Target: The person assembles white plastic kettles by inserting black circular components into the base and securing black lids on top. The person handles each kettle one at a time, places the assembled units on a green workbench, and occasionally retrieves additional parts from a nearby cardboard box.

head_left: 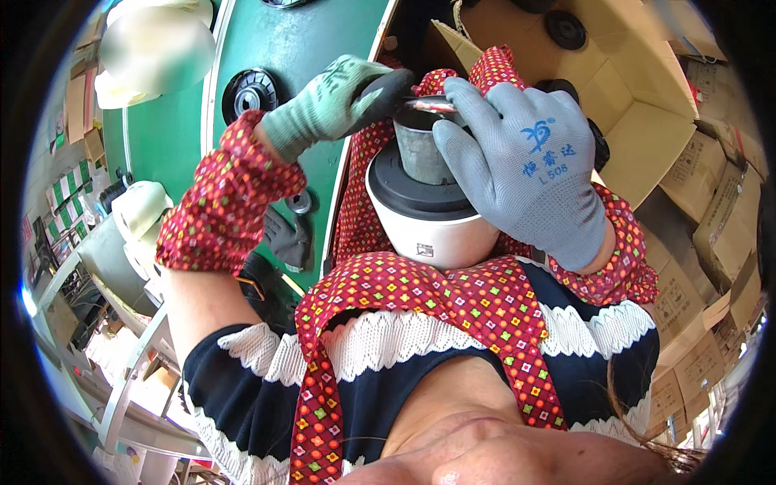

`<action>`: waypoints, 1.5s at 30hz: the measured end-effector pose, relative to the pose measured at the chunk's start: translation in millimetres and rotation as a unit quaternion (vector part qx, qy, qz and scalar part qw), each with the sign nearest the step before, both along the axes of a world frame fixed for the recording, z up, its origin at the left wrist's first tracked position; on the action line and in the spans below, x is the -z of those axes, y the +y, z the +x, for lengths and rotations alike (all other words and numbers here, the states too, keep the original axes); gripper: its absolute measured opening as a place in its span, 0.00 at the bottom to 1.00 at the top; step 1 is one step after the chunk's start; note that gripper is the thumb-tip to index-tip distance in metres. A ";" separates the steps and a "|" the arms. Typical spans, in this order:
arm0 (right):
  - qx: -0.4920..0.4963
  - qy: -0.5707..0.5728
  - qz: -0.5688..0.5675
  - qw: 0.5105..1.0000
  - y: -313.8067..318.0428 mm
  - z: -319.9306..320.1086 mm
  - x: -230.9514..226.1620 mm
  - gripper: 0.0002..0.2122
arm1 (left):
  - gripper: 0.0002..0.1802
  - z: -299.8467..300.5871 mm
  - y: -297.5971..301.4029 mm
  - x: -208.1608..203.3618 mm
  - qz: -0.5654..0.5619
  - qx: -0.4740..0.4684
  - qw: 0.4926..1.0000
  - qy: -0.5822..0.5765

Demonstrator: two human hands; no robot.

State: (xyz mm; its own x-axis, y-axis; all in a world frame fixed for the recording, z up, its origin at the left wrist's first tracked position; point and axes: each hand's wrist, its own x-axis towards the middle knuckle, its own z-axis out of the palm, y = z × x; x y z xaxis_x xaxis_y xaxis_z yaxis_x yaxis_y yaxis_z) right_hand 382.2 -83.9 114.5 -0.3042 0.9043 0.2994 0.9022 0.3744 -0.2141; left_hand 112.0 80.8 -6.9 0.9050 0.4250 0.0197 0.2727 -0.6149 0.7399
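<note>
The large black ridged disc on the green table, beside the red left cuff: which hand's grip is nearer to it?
Left. The left grip is just right of the black disc; the right grip is farther right, at the far side of the metal cup.

The right hand [525,153] hides the right side of the metal cup [420,155] and part of the white housing [432,241] below, while the thin piece [432,105] above the cup's rim is too small and too covered by fingers to identify; how the left hand [335,105] meets it cannot be told. The top edge cuts off a black round part [284,2] and the open carton [638,149]; at upper left, a pale shape [158,52] is blurred.
</note>
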 end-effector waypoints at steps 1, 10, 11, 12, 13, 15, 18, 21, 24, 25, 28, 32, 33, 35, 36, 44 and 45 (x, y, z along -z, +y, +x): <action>0.004 -0.020 -0.008 1.000 0.0 -0.4 -1.5 0.17 | 0.21 5.4 7.1 12.5 0.011 0.016 1.000 -0.022; -0.028 -0.084 -0.012 0.996 14.9 11.3 11.2 0.14 | 0.19 38.5 17.7 22.4 0.027 -0.028 0.997 -0.062; -0.007 -0.074 -0.040 0.996 17.4 14.7 14.9 0.15 | 0.18 37.9 10.2 4.9 0.008 -0.058 0.997 -0.039; -0.024 -0.022 -0.008 0.999 23.2 18.2 20.9 0.16 | 0.17 34.1 6.9 -8.1 -0.010 -0.095 0.995 -0.013; -0.044 0.031 0.024 0.998 29.8 22.2 25.3 0.17 | 0.16 27.3 2.9 0.7 0.191 -0.129 0.958 -0.173; -0.083 0.085 0.076 0.990 36.4 23.0 11.5 0.24 | 0.17 0.0 -5.2 -14.7 0.060 -0.196 0.977 -0.050; -0.154 0.116 0.020 0.981 25.6 27.1 7.7 0.31 | 0.20 -57.8 -26.8 -4.0 0.062 -0.342 0.935 -0.064; -0.199 0.258 -0.112 0.939 14.8 26.2 55.3 0.34 | 0.20 -111.2 -59.0 35.6 0.146 -0.474 0.868 0.023; -0.151 0.274 -0.009 0.950 18.0 17.7 68.1 0.21 | 0.19 -141.9 -91.5 81.2 0.114 -0.559 0.820 0.044; -0.145 0.276 -0.006 0.950 22.8 15.9 68.9 0.19 | 0.17 -153.6 -93.4 106.8 0.129 -0.556 0.813 0.114; -0.155 0.281 0.044 0.946 44.2 7.5 55.7 0.15 | 0.15 -154.7 -105.0 108.9 0.136 -0.568 0.796 0.159; -0.067 0.454 0.037 0.887 88.6 14.4 20.4 0.09 | 0.56 -112.9 -127.0 21.3 0.146 -0.509 0.848 0.026; -0.043 0.475 0.036 0.878 102.4 16.1 20.1 0.09 | 0.60 -104.5 -135.5 6.6 0.125 -0.459 0.878 -0.052; 0.021 0.512 -0.080 0.855 121.8 12.2 22.2 0.13 | 0.64 -83.7 -152.0 -20.4 0.034 -0.355 0.922 -0.149; 0.016 0.578 -0.179 0.796 132.6 4.7 37.4 0.16 | 0.59 -76.9 -158.0 -32.4 0.044 -0.315 0.937 -0.143; 0.018 0.631 -0.251 0.734 139.4 -90.4 87.4 0.19 | 0.24 -125.6 -156.5 -48.7 -0.255 -0.552 0.652 -0.453; -0.014 0.617 -0.256 0.744 132.9 -88.4 95.1 0.16 | 0.24 -137.9 -135.4 -50.8 -0.218 -0.585 0.650 -0.433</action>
State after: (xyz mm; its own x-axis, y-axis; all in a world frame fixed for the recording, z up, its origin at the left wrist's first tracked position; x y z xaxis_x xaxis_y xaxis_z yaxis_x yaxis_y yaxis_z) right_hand 293.8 49.1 19.4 -0.1039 0.9945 -0.0155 -0.1071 -0.0267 -0.9939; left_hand -25.9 -54.6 43.9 -0.3130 0.9486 -0.0459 -0.2699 -0.0425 0.9620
